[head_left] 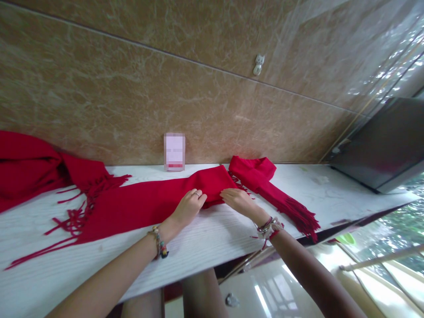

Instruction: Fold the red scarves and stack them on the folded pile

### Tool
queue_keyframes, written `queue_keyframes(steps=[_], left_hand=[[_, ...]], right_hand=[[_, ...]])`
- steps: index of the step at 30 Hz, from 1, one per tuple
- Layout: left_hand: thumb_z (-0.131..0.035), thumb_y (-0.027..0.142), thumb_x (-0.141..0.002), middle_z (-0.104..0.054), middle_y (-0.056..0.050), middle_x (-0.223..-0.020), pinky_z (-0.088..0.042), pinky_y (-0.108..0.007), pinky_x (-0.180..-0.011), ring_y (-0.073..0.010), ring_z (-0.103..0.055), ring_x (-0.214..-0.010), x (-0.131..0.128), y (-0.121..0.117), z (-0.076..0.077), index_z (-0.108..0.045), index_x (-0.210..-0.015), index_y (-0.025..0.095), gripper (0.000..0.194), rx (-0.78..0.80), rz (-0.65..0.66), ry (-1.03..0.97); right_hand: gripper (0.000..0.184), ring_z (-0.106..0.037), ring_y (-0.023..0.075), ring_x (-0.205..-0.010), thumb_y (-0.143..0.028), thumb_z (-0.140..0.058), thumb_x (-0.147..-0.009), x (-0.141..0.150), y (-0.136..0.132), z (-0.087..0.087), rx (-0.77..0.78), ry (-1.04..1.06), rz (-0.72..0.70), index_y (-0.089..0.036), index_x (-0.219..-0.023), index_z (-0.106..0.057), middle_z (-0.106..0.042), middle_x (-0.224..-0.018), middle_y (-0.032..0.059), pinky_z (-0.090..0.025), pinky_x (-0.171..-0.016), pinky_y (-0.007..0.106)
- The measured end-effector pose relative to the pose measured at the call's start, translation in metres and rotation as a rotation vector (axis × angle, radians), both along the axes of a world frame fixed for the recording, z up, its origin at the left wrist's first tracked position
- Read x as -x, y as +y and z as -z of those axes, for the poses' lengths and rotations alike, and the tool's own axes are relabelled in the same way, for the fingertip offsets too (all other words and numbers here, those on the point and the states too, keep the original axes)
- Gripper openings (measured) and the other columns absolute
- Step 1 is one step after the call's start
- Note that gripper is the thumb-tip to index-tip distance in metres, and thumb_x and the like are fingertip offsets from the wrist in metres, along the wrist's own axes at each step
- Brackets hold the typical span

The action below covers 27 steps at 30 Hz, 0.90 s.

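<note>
A long red scarf (142, 201) with a fringed left end lies along the white tabletop, its right end folded over on itself. My left hand (188, 206) is at the near edge of that folded part, fingers curled closed on the cloth. At the right end of the fold, my right hand (240, 202) rests with its fingers stretched out flat against the scarf; its thumb is hidden. Just beyond my right hand lies a second red scarf (265, 181), narrowly folded, its fringe pointing toward the near edge.
More red cloth (26, 172) lies bunched at the far left. A small pale card or box (174, 152) leans against the brown marbled wall (132, 97). A white cat-shaped hook (259, 65) is on the wall. A dark box-like appliance (380, 141) stands at the table's right end.
</note>
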<state>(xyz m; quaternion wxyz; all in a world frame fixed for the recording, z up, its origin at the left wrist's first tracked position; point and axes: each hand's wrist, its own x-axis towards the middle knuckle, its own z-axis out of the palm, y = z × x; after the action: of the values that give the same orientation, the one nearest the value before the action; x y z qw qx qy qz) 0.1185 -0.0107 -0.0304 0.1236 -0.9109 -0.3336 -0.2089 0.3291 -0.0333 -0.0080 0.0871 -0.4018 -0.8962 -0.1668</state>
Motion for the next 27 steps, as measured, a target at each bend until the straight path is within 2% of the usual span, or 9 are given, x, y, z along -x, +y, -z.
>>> queue_keyframes(steps=[4, 9, 13, 17, 22, 27], left_hand=[[-0.039, 0.001, -0.082, -0.056, -0.007, -0.082, -0.045, -0.033, -0.078, -0.0188, -0.052, -0.082, 0.003, 0.001, -0.004, -0.059, -0.087, 0.014, 0.024, -0.034, 0.006, 0.001], [-0.045, 0.009, -0.083, -0.056, -0.008, -0.09, -0.045, -0.033, -0.074, -0.0198, -0.052, -0.086, 0.002, -0.002, -0.006, -0.058, -0.095, 0.016, 0.019, 0.025, -0.019, 0.032], [-0.041, 0.005, -0.083, -0.056, -0.007, -0.085, -0.044, -0.032, -0.073, -0.0188, -0.053, -0.083, 0.002, 0.004, -0.007, -0.059, -0.092, 0.015, 0.022, 0.0, -0.02, 0.03], [-0.04, 0.003, -0.083, -0.056, -0.007, -0.085, -0.046, -0.03, -0.073, -0.0184, -0.052, -0.083, 0.011, 0.014, -0.009, -0.059, -0.092, 0.015, 0.025, -0.03, 0.016, 0.04], [-0.038, -0.006, -0.075, -0.056, -0.005, -0.094, -0.044, -0.024, -0.079, -0.0147, -0.052, -0.089, 0.023, 0.018, 0.0, -0.057, -0.104, 0.018, 0.043, 0.158, 0.168, 0.135], [-0.039, -0.008, -0.069, -0.052, -0.007, -0.112, -0.041, -0.029, -0.087, -0.0173, -0.05, -0.103, 0.02, 0.013, 0.006, -0.045, -0.124, 0.022, 0.063, 0.221, 0.121, 0.133]], right_hand=[[0.018, -0.062, 0.0155, -0.075, -0.012, -0.044, -0.086, 0.003, 0.0, -0.001, -0.034, -0.002, 0.018, -0.011, -0.086, -0.062, -0.066, -0.083, 0.0095, -0.049, -0.07, 0.026], [0.021, -0.059, 0.0134, -0.068, -0.005, -0.043, -0.083, -0.001, 0.001, 0.005, -0.074, 0.119, 0.114, -0.012, -0.081, -0.063, -0.064, -0.076, 0.007, -0.047, -0.063, 0.023], [0.026, -0.057, 0.0129, -0.066, -0.002, -0.04, -0.081, -0.001, 0.007, 0.005, -0.134, 0.277, 0.158, -0.014, -0.074, -0.063, -0.062, -0.07, 0.0048, -0.045, -0.061, 0.022], [0.026, -0.056, 0.0142, -0.065, -0.003, -0.041, -0.08, -0.002, 0.01, 0.002, -0.212, 0.264, 0.171, -0.015, -0.073, -0.063, -0.061, -0.068, 0.0047, -0.046, -0.061, 0.024], [0.027, -0.062, 0.0173, -0.081, -0.002, -0.041, -0.081, -0.017, 0.001, 0.019, -0.168, 0.157, 0.112, -0.013, -0.089, -0.064, -0.067, -0.088, 0.0096, -0.051, -0.072, 0.03], [0.034, -0.061, 0.0188, -0.096, 0.0, -0.037, -0.081, -0.036, -0.007, 0.03, -0.144, 0.183, 0.1, -0.012, -0.1, -0.063, -0.065, -0.103, 0.0126, -0.052, -0.081, 0.032]])
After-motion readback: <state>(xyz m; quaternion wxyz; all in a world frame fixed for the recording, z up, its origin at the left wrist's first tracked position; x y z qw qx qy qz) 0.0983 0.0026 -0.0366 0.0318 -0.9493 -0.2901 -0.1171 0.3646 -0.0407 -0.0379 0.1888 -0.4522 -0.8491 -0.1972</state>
